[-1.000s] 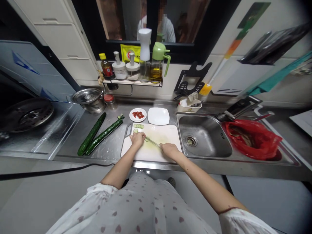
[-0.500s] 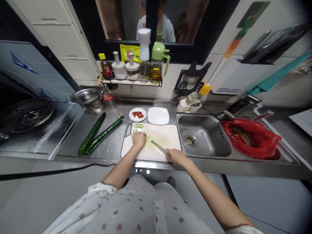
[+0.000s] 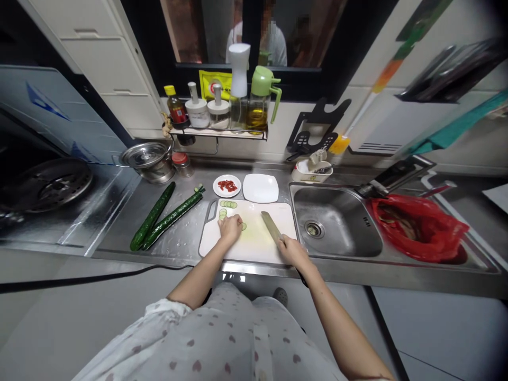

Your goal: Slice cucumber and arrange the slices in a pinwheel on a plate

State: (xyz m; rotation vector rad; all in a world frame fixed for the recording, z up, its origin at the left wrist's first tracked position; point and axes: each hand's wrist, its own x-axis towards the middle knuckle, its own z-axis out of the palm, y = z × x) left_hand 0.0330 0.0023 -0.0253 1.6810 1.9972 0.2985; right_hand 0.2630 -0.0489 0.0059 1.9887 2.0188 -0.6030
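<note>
My right hand is closed round the handle of a kitchen knife, whose blade points away over the right half of the white cutting board. On the board's left half my left hand has its fingers curled together, with a round cucumber slice at the fingertips. My palm hides whatever else is beneath it. Overlapping cucumber slices lie in a row at the board's upper left, and more slices sit just beyond my left hand.
Two whole cucumbers lie left of the board. Behind it stand a plate of chopped red pieces and a white square plate. The sink is to the right, with a red plastic bag beyond. A lidded steel pot stands back left.
The knife has moved right, away from my left hand, and its blade has swung to point more away from me. My left hand stays nearly in place by the cucumber slice.
</note>
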